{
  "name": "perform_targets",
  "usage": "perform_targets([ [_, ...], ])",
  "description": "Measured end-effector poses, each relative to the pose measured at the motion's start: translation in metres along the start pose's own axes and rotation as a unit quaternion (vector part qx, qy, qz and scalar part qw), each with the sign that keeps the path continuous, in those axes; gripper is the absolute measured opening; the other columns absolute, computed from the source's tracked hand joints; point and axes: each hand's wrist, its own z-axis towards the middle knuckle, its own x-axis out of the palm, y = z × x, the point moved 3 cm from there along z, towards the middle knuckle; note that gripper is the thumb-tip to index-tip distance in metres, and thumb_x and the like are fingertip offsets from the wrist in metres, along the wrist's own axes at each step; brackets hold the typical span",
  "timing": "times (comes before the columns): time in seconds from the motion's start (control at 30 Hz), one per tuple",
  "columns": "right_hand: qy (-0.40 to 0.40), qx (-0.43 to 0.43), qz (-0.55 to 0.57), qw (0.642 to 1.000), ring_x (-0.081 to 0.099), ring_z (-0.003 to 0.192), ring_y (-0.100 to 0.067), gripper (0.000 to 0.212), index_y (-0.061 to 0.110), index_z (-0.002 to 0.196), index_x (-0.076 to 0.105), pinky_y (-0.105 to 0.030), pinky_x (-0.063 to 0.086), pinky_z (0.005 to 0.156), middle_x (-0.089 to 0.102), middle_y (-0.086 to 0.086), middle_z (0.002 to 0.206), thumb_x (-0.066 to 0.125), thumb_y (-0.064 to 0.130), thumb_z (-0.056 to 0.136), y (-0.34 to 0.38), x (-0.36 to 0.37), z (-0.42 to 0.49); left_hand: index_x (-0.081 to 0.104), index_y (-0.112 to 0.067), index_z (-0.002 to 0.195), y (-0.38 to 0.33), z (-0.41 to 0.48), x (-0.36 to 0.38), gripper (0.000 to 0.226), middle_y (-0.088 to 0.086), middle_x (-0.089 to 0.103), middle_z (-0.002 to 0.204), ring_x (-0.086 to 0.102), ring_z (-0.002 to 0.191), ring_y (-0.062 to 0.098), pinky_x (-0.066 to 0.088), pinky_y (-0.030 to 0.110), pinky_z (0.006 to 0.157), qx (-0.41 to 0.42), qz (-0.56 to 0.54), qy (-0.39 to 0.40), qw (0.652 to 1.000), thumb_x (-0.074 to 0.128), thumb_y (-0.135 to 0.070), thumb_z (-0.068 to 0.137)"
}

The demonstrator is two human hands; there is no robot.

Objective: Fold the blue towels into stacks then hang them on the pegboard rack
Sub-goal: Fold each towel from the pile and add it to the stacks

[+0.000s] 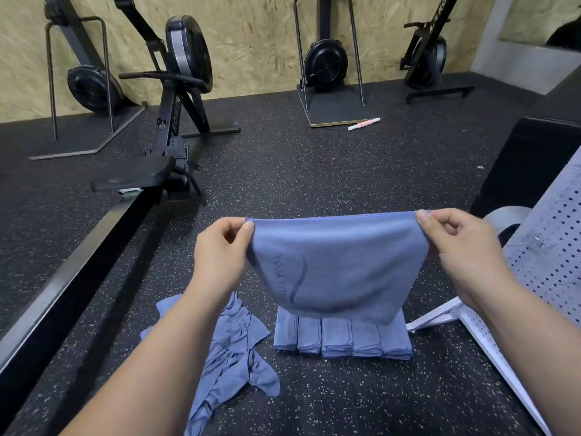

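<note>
— Towels, counted?
— One towel (339, 265) held up, top corners pinched between thumb and forefinger of left hand (220, 250) and right hand (456, 247). Five stacks (342, 339) in a row below. Crumpled heap (232, 350) left of those, count unclear.
— Rack (555, 256)?
— Right of the stacks, near.

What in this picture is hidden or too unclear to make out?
Head view:
Far ends of the folded blue towel stacks: hidden by the hanging blue towel.
That towel's dark printed lettering: partly lost in its curve.
White perforated metal rack: cut by the right edge.
Crumpled blue towel heap: count unclear.
</note>
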Motion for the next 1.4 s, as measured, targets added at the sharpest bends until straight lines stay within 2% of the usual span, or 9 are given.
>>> perform_targets([
  [0.13,-0.047,0.032,-0.003,0.998,0.062,0.075,-0.013,0.023,0.014,0.092,0.079,-0.039,0.052,0.077,0.079,-0.013,0.092,0.084,0.036,0.091,-0.014,0.003,-0.001,0.078,-0.024,0.092,0.003,-0.004,0.007,0.010,-0.009,0.075,0.078,0.069,0.073,0.014,0.052,0.034,0.076,-0.039,0.038,-0.012,0.998,0.075,-0.033,0.097],
  [0.37,-0.046,0.065,0.039,0.996,0.053,0.061,-0.012,0.016,0.013,0.091,0.080,-0.030,0.048,0.062,0.069,-0.002,0.070,0.084,0.028,0.091,-0.016,0.034,-0.014,0.078,-0.023,0.084,-0.015,-0.027,0.039,0.018,-0.003,0.075,0.073,0.072,0.072,0.022,0.064,0.055,0.082,-0.097,-0.051,0.036,0.993,0.072,-0.040,0.079],
  [0.53,0.028,0.045,-0.022,0.998,0.064,0.063,-0.013,0.002,0.019,0.093,0.081,-0.036,0.056,0.067,0.078,-0.002,0.075,0.082,0.020,0.092,-0.012,0.065,-0.032,0.077,-0.025,0.086,-0.028,-0.047,0.069,0.006,-0.009,0.072,0.068,0.070,0.067,0.013,0.064,0.049,0.080,-0.064,-0.052,0.085,0.993,0.078,-0.029,0.090],
  [0.8,0.080,-0.034,-0.146,0.985,0.073,0.079,0.005,0.007,0.032,0.091,0.082,-0.026,0.058,0.081,0.077,0.025,0.087,0.083,0.025,0.090,-0.001,0.084,-0.053,0.079,-0.027,0.092,-0.045,-0.071,0.089,0.004,-0.021,0.077,0.083,0.072,0.078,-0.002,0.060,0.029,0.082,-0.001,-0.030,0.093,0.995,0.078,-0.025,0.095],
  [0.9,0.070,-0.050,-0.165,0.982,0.073,0.079,0.003,0.005,0.030,0.093,0.083,-0.027,0.059,0.082,0.078,0.022,0.090,0.084,0.027,0.090,0.001,0.084,-0.055,0.079,-0.029,0.090,-0.046,-0.073,0.090,0.006,-0.023,0.077,0.082,0.072,0.078,-0.003,0.061,0.031,0.082,-0.010,-0.038,0.082,0.996,0.078,-0.025,0.095],
  [1.1,0.066,-0.095,-0.225,0.967,0.069,0.083,0.003,0.010,0.029,0.102,0.083,-0.011,0.050,0.080,0.074,0.017,0.096,0.080,0.025,0.092,0.002,0.085,-0.061,0.079,-0.035,0.093,-0.041,-0.074,0.095,0.013,-0.024,0.078,0.090,0.073,0.087,-0.003,0.061,0.037,0.090,-0.015,-0.037,0.104,0.994,0.072,-0.027,0.099],
  [1.2,0.059,-0.109,-0.242,0.962,0.069,0.083,-0.001,0.014,0.029,0.104,0.081,-0.027,0.057,0.085,0.071,0.017,0.097,0.082,0.030,0.089,0.003,0.087,-0.064,0.082,-0.030,0.103,-0.041,-0.080,0.101,0.024,-0.015,0.080,0.097,0.076,0.099,0.010,0.059,0.045,0.096,-0.039,-0.074,0.161,0.983,0.058,-0.036,0.099],
  [1.3,0.050,-0.111,-0.240,0.963,0.068,0.079,-0.002,0.016,0.032,0.096,0.078,-0.026,0.057,0.080,0.069,0.017,0.093,0.088,0.033,0.083,0.004,0.084,-0.062,0.081,-0.020,0.111,-0.042,-0.083,0.104,0.035,0.001,0.081,0.109,0.074,0.114,0.026,0.055,0.054,0.105,-0.072,-0.169,0.215,0.959,0.050,-0.030,0.098],
  [1.4,0.057,-0.109,-0.245,0.962,0.067,0.076,-0.003,0.015,0.033,0.088,0.076,-0.024,0.056,0.077,0.070,0.016,0.087,0.089,0.027,0.083,0.004,0.077,-0.052,0.077,-0.006,0.111,-0.046,-0.077,0.101,0.028,0.016,0.080,0.108,0.075,0.110,0.030,0.059,0.046,0.102,-0.129,-0.265,0.228,0.928,0.053,-0.012,0.099],
])
